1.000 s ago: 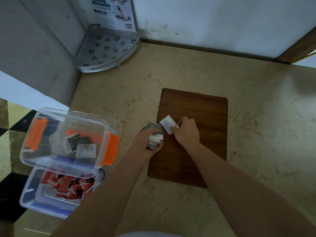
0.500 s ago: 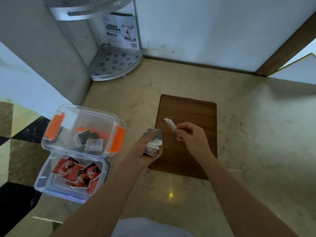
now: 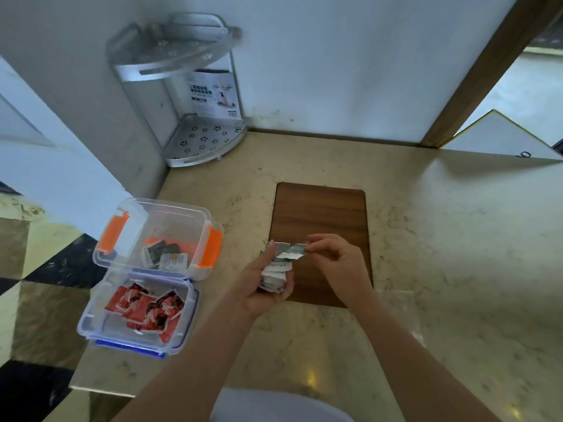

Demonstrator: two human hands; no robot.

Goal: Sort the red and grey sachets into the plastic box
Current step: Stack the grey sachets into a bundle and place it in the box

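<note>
While left hand (image 3: 268, 287) clamps bundle of grey sachets (image 3: 274, 277) above desk (image 3: 426, 269), right hand (image 3: 338, 263) pinches one grey sachet (image 3: 288, 248) at its edge. Orange-latched box (image 3: 158, 236) holding grey ones and blue-latched box (image 3: 137, 309) holding red sachets (image 3: 146, 306) sit left, near desk edge. Risks for you: thin pinch slips, sachet drops; bundle fans out of left grip; reach nudges boxes off desk.

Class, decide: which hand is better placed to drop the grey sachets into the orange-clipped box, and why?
The left hand, probably. It grips the stack of grey sachets and is nearer the orange-clipped box; the right hand pinches just one sachet, farther away.
</note>
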